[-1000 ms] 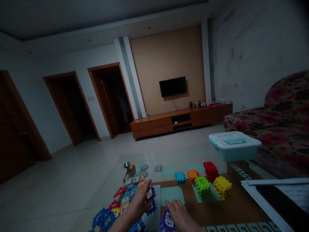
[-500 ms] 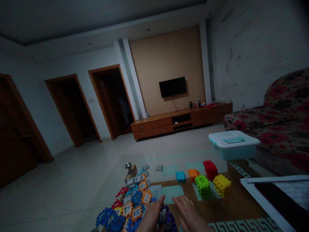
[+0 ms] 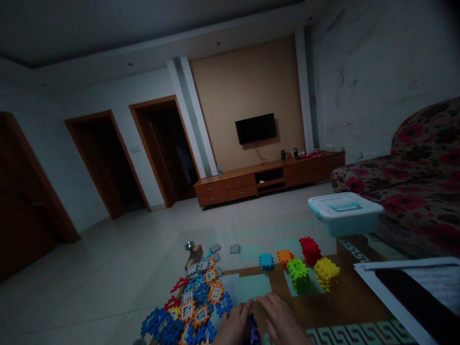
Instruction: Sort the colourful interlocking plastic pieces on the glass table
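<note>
Between the hands (image 3: 235, 324), partly hidden purple pieces (image 3: 255, 331), visible edge fore-and-aft.

A second ago the left hand (image 3: 233, 325) was over the pile, a dark piece at its fingers; now it has come across beside the right hand (image 3: 282, 320), their fingertips nearly meeting. Orange pieces (image 3: 216, 292) it covered now show to its left. The purple pieces (image 3: 255, 331) between the hands are mostly hidden, seemingly behind the left fingers.
</note>
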The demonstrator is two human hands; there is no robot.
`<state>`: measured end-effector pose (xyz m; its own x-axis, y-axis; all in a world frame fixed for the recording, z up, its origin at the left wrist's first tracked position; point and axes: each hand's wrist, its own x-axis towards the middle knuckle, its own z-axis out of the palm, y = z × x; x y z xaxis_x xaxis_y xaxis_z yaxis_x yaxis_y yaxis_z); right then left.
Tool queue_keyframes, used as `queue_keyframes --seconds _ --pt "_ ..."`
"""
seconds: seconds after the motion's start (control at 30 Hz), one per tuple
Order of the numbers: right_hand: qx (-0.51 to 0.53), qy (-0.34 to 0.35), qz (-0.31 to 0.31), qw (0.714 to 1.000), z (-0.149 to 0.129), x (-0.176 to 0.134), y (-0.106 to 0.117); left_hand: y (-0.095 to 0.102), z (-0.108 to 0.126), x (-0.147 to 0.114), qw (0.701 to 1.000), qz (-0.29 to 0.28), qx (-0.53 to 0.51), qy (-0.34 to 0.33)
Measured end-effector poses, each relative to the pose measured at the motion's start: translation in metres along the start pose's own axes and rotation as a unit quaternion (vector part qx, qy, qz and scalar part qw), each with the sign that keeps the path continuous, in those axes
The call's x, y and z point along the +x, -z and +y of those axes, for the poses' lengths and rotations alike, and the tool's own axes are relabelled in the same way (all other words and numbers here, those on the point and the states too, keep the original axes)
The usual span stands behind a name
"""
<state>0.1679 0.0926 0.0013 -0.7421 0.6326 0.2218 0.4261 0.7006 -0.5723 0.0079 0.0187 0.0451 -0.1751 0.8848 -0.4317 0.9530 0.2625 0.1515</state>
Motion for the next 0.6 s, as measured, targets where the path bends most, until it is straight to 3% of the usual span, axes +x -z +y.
queue_keyframes --seconds 0.17,0.3,0.43,0.6 --pt "0.005 0.041 0.045 0.998 0.008 -0.001 -0.008 -0.017 -0.009 0.016 0.998 0.020 -0.054 -0.011" --pt "0.059 0.048 0.133 0.988 0.007 0.001 -0.001 -0.026 -0.009 0.032 0.995 0.049 -0.084 -0.034" --pt "0.091 0.061 0.238 0.965 0.009 0.003 0.010 -0.021 0.002 0.055 0.987 0.092 -0.105 -0.077" --pt "0.079 0.150 0.347 0.922 0.007 0.005 0.006 -0.009 0.029 0.099 0.980 0.117 -0.112 -0.114"
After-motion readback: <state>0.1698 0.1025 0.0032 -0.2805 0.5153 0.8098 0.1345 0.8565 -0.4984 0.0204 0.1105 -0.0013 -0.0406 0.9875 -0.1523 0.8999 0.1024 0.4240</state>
